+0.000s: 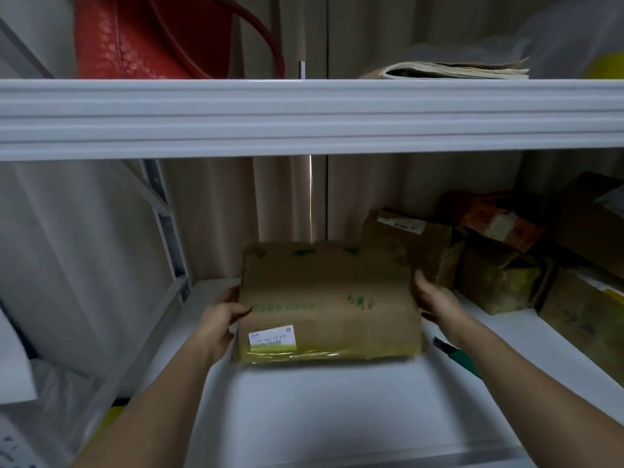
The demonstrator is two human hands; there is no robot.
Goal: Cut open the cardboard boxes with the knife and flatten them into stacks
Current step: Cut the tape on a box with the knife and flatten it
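Left hand and right hand grasp the two short ends of a cardboard box, fingers curled round its edges, holding it just above the white lower shelf of a storage rack. The box appears already collapsed, or nearly so: it reads as a broad creased sheet with green print, a white shipping label at its near left corner and yellow tape along the near edge.

Step in hand, by judgement: handling a flattened box, either pressing it flat or setting it down to begin a stack. The next move calls for laying it level on the bare part of the shelf and squaring it so that later sheets sit evenly on top.

A dark blade with a green handle, probably the knife, lies on the shelf just under the right forearm; the arm partly hides it, and it must stay out from under the sheet. Uncut boxes crowd the right rear of the shelf, close beside the right hand. On the upper shelf stand a red bag and a folded stack of papers.
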